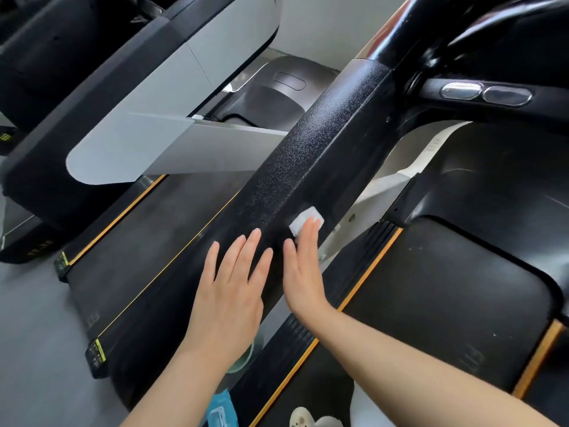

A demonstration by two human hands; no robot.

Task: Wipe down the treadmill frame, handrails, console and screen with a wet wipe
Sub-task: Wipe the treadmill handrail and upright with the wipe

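A person's left hand (232, 283) lies flat, fingers straight, on a treadmill's textured black handrail (308, 155); at its two o'clock, the right hand (303, 269), fingers extended, presses a folded white wet wipe (303, 218) against the rail.

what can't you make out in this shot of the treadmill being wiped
- Wet wipe: mostly covered by the right hand's fingers in the head view, so its full size is hidden.
- Blue pack: cut off by the bottom edge and partly behind the left forearm; its print is unreadable.
- Console and screen: out of frame above.
- Yellow labels on the deck corner: too small to read.
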